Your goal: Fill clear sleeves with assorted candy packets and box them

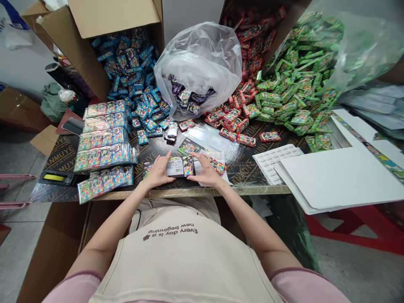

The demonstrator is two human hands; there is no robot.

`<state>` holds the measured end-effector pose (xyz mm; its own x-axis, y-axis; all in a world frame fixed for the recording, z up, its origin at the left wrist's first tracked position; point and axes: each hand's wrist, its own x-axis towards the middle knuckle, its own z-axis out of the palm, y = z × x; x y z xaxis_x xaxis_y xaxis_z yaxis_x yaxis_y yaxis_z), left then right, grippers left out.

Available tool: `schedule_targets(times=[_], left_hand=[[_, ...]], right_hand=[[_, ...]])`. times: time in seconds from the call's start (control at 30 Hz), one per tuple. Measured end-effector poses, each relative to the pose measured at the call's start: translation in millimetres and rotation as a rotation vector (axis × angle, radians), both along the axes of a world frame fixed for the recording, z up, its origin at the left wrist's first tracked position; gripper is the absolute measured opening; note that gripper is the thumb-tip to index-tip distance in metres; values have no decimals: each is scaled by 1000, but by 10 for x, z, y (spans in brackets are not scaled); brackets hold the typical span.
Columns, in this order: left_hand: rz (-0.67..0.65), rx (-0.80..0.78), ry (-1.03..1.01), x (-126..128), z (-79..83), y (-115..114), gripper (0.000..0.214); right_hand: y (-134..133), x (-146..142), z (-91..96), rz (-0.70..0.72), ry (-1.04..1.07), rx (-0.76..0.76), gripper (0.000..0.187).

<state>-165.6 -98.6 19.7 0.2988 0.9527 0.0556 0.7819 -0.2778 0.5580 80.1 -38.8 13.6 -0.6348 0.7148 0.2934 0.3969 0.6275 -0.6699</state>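
Your two hands worked at the near edge of the table, apart from each other but both closed on a row of small boxes, directly on your side of the clear plastic bag. Your left hand gripped the row toward one end, your right hand toward the other, fingers along the far edge and thumbs along the near one. A white panel with a barcode and a purple face showed between them. Green peeked out past the left hand and red past the right; whether those ends belonged to the same row could not be made out.

The bag stood open, with purple boxes inside. To its left, blue boxes spilled from a cardboard box; to its right, red boxes lay loose, with a heap of green boxes farther right. Clear sleeves lay flat in front of the bag, near your right hand. Wrapped packs were stacked in front of the bag and to its left, while a label sheet and white cards lay in front and to its right.
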Motion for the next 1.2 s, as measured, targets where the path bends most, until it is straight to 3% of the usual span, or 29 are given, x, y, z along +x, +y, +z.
schedule_targets(times=[0.1,0.17,0.27,0.4,0.5,0.6,0.77,0.93,1.07,1.2], left_hand=[[-5,16,-32,9,32,-5,113],[49,38,-55,21,33,-1,113],[116,66,-83,40,24,10,115],[130,62,-59,55,6,15,115],[128,49,-14,60,-8,18,113],[71,7,101,78,-3,37,106],[-116,-97,407,202,87,111,93],[-210,-131,551,402,202,205,74],[-180,-135,560,446,206,235,66],[-85,-133,324,373,184,218,70]], right_hand=[[-14,-19,32,31,41,-48,94],[-71,-61,28,-59,76,4,95],[-209,-147,9,-231,132,87,77],[-244,-205,33,-170,102,33,53],[-9,-174,101,-219,83,17,51],[432,-83,173,-229,-26,104,48],[1439,172,177,-569,-325,269,64],[2163,281,112,-679,-602,231,80],[2249,200,145,-725,-641,225,85],[1844,51,270,-668,-384,228,83]])
